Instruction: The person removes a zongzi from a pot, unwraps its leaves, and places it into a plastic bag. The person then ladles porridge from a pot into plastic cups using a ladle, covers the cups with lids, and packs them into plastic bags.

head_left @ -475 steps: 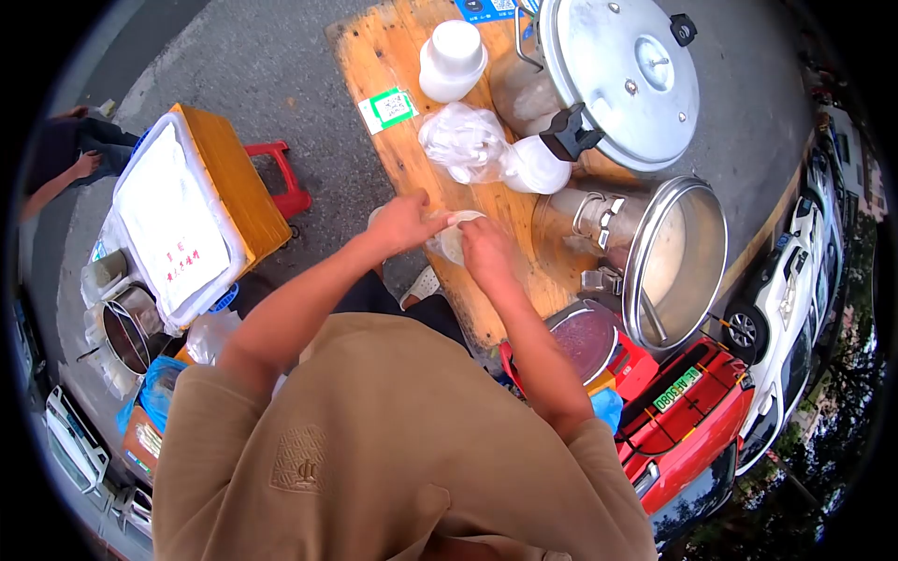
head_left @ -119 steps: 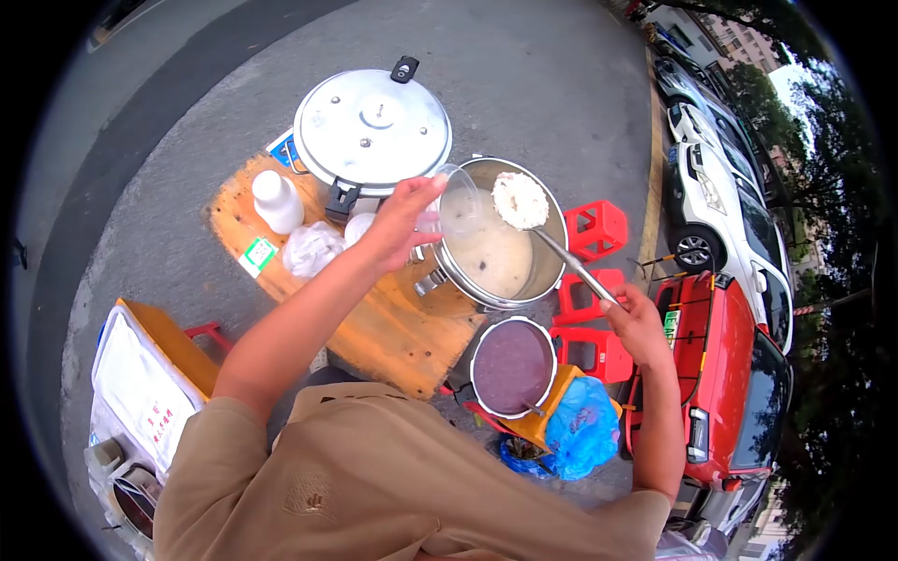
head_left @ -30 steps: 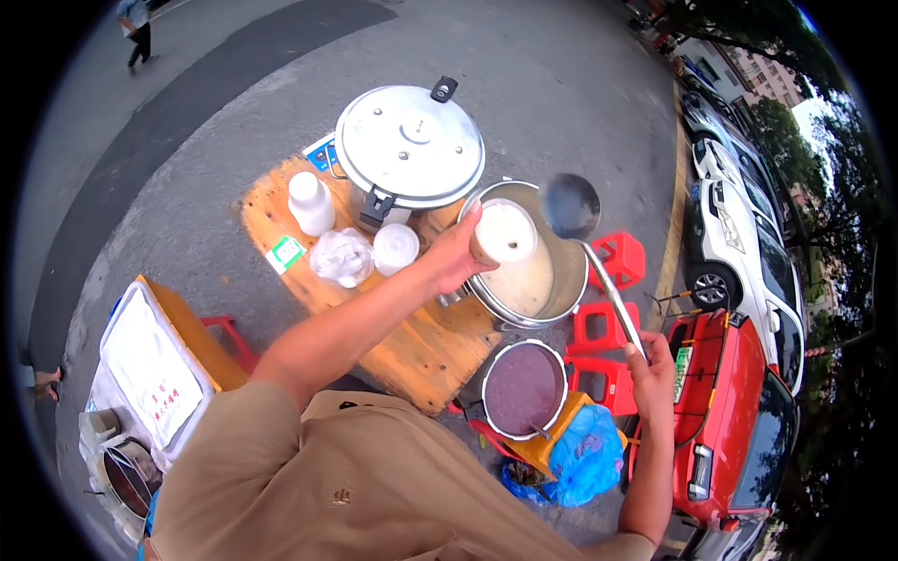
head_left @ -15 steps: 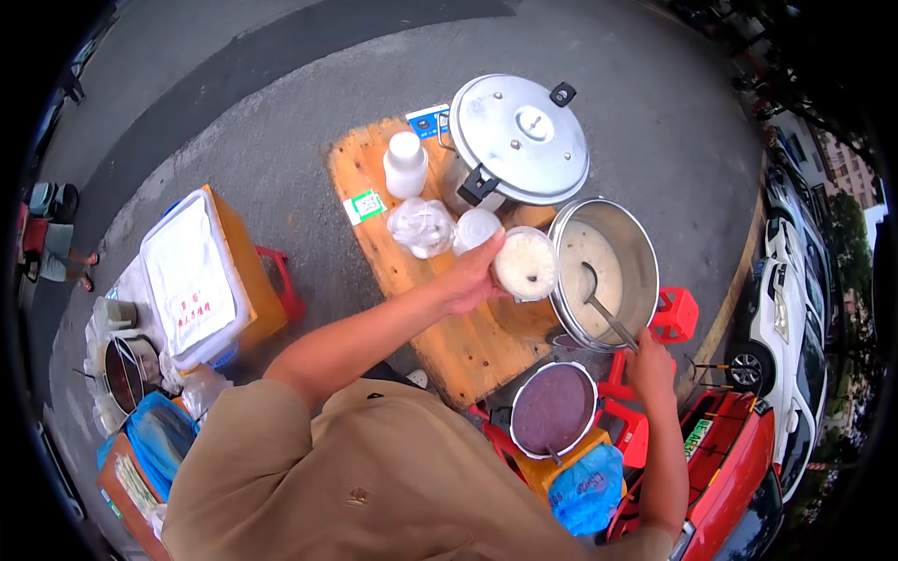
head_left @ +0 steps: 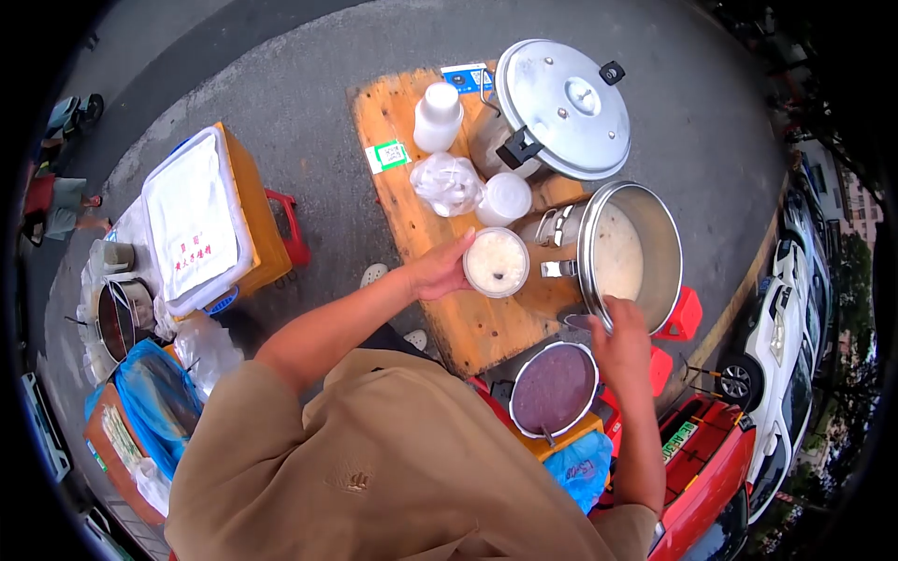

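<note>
My left hand (head_left: 443, 268) is wrapped round the side of a clear cup (head_left: 496, 263) filled with white porridge-like food that has a dark bit on top. The cup is held over the wooden table (head_left: 477, 337). My right hand (head_left: 621, 338) is at the near rim of the open steel pot (head_left: 675, 245), which holds pale liquid. Its fingers are closed, but what they hold, if anything, is hidden; the ladle does not show clearly. Just left of this hand is a smaller pot of purple food (head_left: 553, 388).
A lidded pressure pot (head_left: 571, 103) stands at the table's far side, near stacked white cups (head_left: 439, 117), a plastic bag (head_left: 445, 184) and a stack of lids (head_left: 505, 198). Left is a cloth-covered box (head_left: 192, 220). Red stools (head_left: 683, 314) and a red vehicle (head_left: 702, 467) are at right.
The view has turned, shifting the table. My left hand still holds the filled cup. My right hand has moved from the ladle's handle end over the pot to its near rim.
</note>
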### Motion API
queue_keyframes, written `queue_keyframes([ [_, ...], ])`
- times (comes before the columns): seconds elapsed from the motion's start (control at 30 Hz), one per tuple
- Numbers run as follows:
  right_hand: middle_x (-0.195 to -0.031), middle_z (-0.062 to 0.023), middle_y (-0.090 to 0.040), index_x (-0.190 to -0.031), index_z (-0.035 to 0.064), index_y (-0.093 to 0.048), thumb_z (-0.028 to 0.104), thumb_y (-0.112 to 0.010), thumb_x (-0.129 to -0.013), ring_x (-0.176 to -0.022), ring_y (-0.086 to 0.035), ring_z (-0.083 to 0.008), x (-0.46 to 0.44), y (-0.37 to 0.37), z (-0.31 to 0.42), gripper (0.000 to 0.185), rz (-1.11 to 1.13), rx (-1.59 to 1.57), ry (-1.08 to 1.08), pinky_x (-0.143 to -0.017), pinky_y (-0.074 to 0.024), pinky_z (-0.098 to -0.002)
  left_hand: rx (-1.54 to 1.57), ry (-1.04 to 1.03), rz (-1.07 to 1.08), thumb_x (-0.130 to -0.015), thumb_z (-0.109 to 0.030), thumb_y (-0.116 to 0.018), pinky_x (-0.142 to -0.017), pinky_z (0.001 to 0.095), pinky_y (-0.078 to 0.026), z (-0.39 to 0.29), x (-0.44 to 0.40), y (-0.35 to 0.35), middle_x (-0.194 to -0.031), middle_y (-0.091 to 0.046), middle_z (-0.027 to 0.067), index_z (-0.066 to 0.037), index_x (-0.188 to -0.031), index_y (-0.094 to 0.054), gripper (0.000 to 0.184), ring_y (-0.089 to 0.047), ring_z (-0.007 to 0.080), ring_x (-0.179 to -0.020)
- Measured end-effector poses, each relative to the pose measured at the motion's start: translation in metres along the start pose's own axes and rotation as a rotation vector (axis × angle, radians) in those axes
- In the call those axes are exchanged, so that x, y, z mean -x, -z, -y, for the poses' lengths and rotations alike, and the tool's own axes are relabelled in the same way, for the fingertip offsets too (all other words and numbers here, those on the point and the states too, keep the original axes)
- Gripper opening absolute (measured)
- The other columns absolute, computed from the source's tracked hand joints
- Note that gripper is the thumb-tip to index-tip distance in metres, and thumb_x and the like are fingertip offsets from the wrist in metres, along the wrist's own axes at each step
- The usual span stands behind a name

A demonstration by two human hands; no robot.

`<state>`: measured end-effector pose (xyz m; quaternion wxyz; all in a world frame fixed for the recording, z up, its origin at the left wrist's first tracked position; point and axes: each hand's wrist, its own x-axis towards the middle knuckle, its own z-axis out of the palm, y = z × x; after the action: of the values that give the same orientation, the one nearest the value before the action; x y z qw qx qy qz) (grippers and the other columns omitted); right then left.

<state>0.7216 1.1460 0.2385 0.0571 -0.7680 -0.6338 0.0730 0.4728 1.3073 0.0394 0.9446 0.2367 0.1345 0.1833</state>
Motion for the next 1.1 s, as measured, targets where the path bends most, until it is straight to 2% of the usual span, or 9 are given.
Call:
queue_keyframes([
  [0.07,-0.119,-0.0216,-0.062,-0.125,0.0023,-0.061,0.015,-0.075,-0.086,-0.115,-0.058,-0.0403,-0.011,-0.016,0.037,0.043,0.009,-0.035,0.121,-0.099,-0.0476,-0.0462,0.004,0.019,0.005,-0.099,-0.068,-0.042,-0.115,0.0489,-0.040,0.004,0.004,0.007,-0.155,-0.045,0.0070,-0.016,-0.157,-0.033,0.078,-0.046,0.0243,-0.141],
  [0.2,-0.145,-0.0229,-0.044,-0.147,0.0069,-0.045,0.031,-0.086,-0.075,-0.132,-0.045,-0.0410,-0.042,-0.070,0.098,0.086,0.083,-0.118,0.166,-0.106,-0.0423,-0.0514,0.012,0.037,0.045,-0.099,-0.068,-0.044,-0.117,0.0492,-0.037,0.012,0.007,0.025,-0.156,-0.044,0.0081,-0.015,-0.158,-0.032,0.080,-0.044,0.0247,-0.143],
  [0.3,-0.153,-0.0227,-0.033,-0.153,0.0091,-0.036,0.035,-0.090,-0.069,-0.137,-0.038,-0.0421,-0.060,-0.105,0.121,0.104,0.173,-0.120,0.181,-0.106,-0.0410,-0.0546,0.018,0.078,0.052,-0.097,-0.068,-0.046,-0.117,0.0494,-0.036,0.016,0.009,0.041,-0.157,-0.043,0.0084,-0.013,-0.158,-0.032,0.083,-0.043,0.0249,-0.144],
  [0.4,-0.154,-0.0217,-0.032,-0.155,0.0102,-0.034,0.033,-0.090,-0.067,-0.139,-0.036,-0.0419,-0.073,-0.121,0.135,0.107,0.310,-0.062,0.142,-0.106,-0.0411,-0.0538,0.025,0.107,0.053,-0.097,-0.069,-0.048,-0.118,0.0493,-0.035,0.015,0.012,0.053,-0.157,-0.043,0.0089,-0.012,-0.157,-0.032,0.085,-0.042,0.0252,-0.144],
  [0.53,-0.145,-0.0190,-0.039,-0.153,0.0126,-0.035,0.030,-0.088,-0.067,-0.133,-0.042,-0.0404,-0.084,-0.160,0.132,0.103,0.310,-0.069,0.096,-0.105,-0.0421,-0.0539,0.070,0.137,0.085,-0.096,-0.068,-0.050,-0.118,0.0510,-0.033,0.012,0.015,0.075,-0.160,-0.038,0.0104,-0.012,-0.157,-0.033,0.085,-0.038,0.0270,-0.147],
  [0.63,-0.141,-0.0184,-0.040,-0.151,0.0116,-0.038,0.028,-0.087,-0.067,-0.129,-0.043,-0.0403,-0.087,-0.202,0.131,0.098,0.280,-0.089,0.062,-0.104,-0.0426,-0.0539,0.035,0.207,-0.123,-0.097,-0.068,-0.049,-0.116,0.0531,-0.034,0.040,0.008,0.129,-0.159,-0.038,0.0105,-0.013,-0.157,-0.034,0.083,-0.039,0.0289,-0.145],
  [0.73,-0.142,-0.0186,-0.039,-0.149,0.0109,-0.039,0.026,-0.086,-0.068,-0.130,-0.041,-0.0419,-0.090,-0.252,0.123,0.096,0.254,-0.102,0.024,-0.105,-0.0417,-0.0536,-0.120,0.281,-0.471,-0.098,-0.069,-0.046,-0.112,0.0516,-0.037,0.039,0.021,0.162,-0.154,-0.042,0.0094,-0.013,-0.154,-0.038,0.080,-0.044,0.0288,-0.138],
  [1.0,-0.144,-0.0201,-0.036,-0.151,0.0098,-0.038,0.027,-0.087,-0.068,-0.129,-0.039,-0.0443,-0.099,-0.302,0.118,0.097,0.353,-0.084,-0.067,-0.108,-0.0388,-0.0541,-0.134,0.372,-0.576,-0.101,-0.067,-0.044,-0.102,0.0439,-0.044,-0.002,0.082,0.201,-0.138,-0.052,0.0077,-0.012,-0.147,-0.047,0.072,-0.055,0.0233,-0.125],
  [1.1,-0.142,-0.0198,-0.042,-0.144,0.0088,-0.047,0.027,-0.086,-0.074,-0.128,-0.043,-0.0415,-0.103,-0.305,0.111,0.082,0.254,-0.074,-0.050,-0.104,-0.0412,-0.0535,-0.147,0.383,-0.636,-0.103,-0.063,-0.044,-0.100,0.0419,-0.046,-0.008,0.091,0.206,-0.134,-0.055,0.0069,-0.012,-0.145,-0.049,0.066,-0.058,0.0225,-0.120],
])
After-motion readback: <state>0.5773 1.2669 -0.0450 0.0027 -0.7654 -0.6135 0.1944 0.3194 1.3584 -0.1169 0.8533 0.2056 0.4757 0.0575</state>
